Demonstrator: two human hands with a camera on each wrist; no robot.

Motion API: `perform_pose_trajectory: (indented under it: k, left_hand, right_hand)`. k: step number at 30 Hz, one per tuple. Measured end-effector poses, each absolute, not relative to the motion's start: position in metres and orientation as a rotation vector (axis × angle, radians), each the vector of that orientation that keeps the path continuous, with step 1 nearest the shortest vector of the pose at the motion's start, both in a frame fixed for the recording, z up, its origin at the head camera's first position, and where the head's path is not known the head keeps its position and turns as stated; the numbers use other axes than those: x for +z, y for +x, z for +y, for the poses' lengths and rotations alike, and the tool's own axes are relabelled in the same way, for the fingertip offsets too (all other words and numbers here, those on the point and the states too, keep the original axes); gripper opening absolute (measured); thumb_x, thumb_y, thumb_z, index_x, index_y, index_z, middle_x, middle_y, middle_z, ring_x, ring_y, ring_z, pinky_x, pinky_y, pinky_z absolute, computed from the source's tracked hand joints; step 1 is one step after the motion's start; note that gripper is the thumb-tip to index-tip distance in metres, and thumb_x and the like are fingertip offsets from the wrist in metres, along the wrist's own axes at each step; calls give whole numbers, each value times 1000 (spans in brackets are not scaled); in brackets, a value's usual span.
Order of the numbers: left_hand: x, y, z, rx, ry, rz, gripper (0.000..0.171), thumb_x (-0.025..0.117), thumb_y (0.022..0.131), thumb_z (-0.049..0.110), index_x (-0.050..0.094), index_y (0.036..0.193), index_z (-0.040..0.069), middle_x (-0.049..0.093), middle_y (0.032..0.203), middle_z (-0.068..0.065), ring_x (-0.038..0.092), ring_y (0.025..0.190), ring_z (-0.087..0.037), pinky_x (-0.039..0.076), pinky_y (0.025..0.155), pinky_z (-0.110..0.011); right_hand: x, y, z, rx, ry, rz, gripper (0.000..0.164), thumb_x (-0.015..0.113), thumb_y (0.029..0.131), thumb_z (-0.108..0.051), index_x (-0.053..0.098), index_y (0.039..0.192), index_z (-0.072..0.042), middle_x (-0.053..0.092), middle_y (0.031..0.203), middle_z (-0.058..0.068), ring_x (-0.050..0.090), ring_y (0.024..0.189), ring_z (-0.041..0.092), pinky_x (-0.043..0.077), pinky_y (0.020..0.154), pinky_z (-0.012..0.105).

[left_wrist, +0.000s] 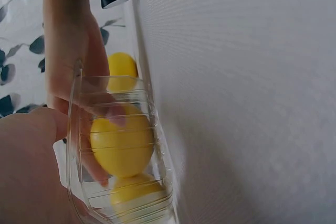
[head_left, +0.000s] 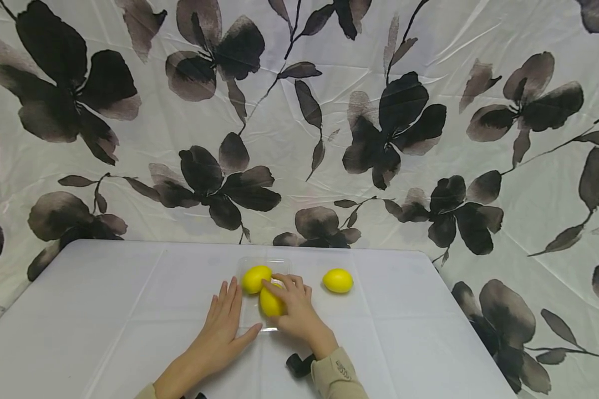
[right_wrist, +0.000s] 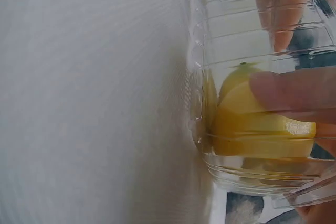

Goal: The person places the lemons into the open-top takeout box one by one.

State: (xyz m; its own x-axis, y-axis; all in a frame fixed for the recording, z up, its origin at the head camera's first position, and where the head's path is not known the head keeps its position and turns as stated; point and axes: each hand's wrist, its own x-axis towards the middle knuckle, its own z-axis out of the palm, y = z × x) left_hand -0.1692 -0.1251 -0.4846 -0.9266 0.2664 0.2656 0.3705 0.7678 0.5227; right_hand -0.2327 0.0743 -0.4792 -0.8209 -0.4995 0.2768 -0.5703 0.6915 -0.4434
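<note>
2 hands at the clear tray (head_left: 251,317) on the white table (head_left: 404,332). With the right hand (head_left: 297,310), holds the near lemon (head_left: 270,302) inside the tray, narrow in grip, with curled fingers over its top and a thumb on its peel in the right wrist view. Cannot tell resting from lifted for this lemon. Lays the left hand (head_left: 223,327) along the tray's opposite wall, wide, with straight fingers and a thumb spread toward the tray's close edge. Cannot tell touching from just beside at that wall.

Between the hands, just beside the left fingertips: the far lemon (head_left: 256,279), in the tray too, touching the near lemon. To the right of the right hand, apart from it: the side lemon (head_left: 338,281), on the table outside the tray.

Under the right wrist: a black device (head_left: 298,366), just beside the beige sleeve (head_left: 336,374). Below the left forearm: a black sliver (head_left: 201,395), too small to tell. Beyond the hands, behind the table: the floral cloth (head_left: 324,138), white with dark blooms and leaves.
</note>
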Motion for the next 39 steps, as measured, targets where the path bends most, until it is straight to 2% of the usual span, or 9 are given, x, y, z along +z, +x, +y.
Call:
perform_pose_trajectory:
  k: [7, 15, 19, 22, 26, 31, 35, 39]
  left_hand:
    - [-484, -169, -126, -891, -507, -2804, 94, 55, 97, 53, 15, 154, -10, 4, 163, -25, 0, 149, -45, 5, 118, -61]
    - [-486, -168, -126, -890, -504, -2808, 94, 56, 97, 53, 14, 154, -9, 4, 163, -25, 0, 149, -44, 5, 118, -61]
    - [-484, -168, -126, -887, -511, -2793, 93, 57, 97, 52, 16, 154, -10, 5, 163, -26, 1, 149, -45, 6, 117, -62]
    - [-483, -168, -125, -884, -514, -2787, 93, 56, 96, 53, 18, 153, -11, 6, 162, -26, 2, 148, -46, 8, 116, -64]
    - [-482, -168, -125, -884, -508, -2791, 94, 56, 96, 54, 18, 152, -12, 6, 162, -27, 1, 149, -46, 8, 116, -64]
    - [-483, -168, -125, -884, -503, -2784, 95, 57, 96, 53, 18, 152, -12, 6, 162, -27, 2, 149, -45, 9, 116, -64]
    - [-483, -169, -125, -877, -510, -2780, 94, 57, 96, 53, 18, 152, -12, 6, 162, -27, 2, 149, -45, 8, 116, -63]
    - [-483, -168, -125, -880, -513, -2789, 94, 56, 96, 54, 17, 153, -11, 4, 162, -27, 1, 149, -45, 7, 117, -62]
  right_hand:
    - [-482, -235, 75, 879, 891, -2728, 69, 72, 76, -19, 57, 143, -23, 45, 149, 3, 34, 133, 24, 32, 98, 44]
    - [-489, -236, 76, 1063, 945, -2616, 56, 70, 81, -18, 62, 136, -16, 46, 148, 9, 34, 133, 29, 32, 97, 50]
    - [-494, -238, 77, 1176, 964, -2548, 52, 68, 85, -21, 60, 136, -13, 46, 148, 9, 34, 134, 29, 31, 100, 53]
    - [-498, -240, 78, 1279, 962, -2426, 47, 65, 90, -21, 60, 135, -11, 51, 144, 8, 39, 133, 28, 33, 105, 53]
    - [-503, -242, 81, 1410, 886, -2191, 36, 63, 93, -9, 62, 130, -7, 61, 133, 8, 50, 126, 28, 39, 108, 47]
    - [-499, -242, 87, 1423, 681, -1991, 30, 61, 92, 6, 65, 121, -1, 67, 118, 13, 58, 111, 30, 46, 99, 40]
    - [-488, -243, 96, 1351, 562, -1862, 26, 60, 89, 12, 65, 113, 7, 66, 110, 21, 58, 103, 37, 46, 96, 33]
    - [-489, -252, 112, 1256, 430, -1779, 25, 63, 86, 14, 67, 109, 6, 67, 108, 20, 57, 102, 37, 41, 96, 26]
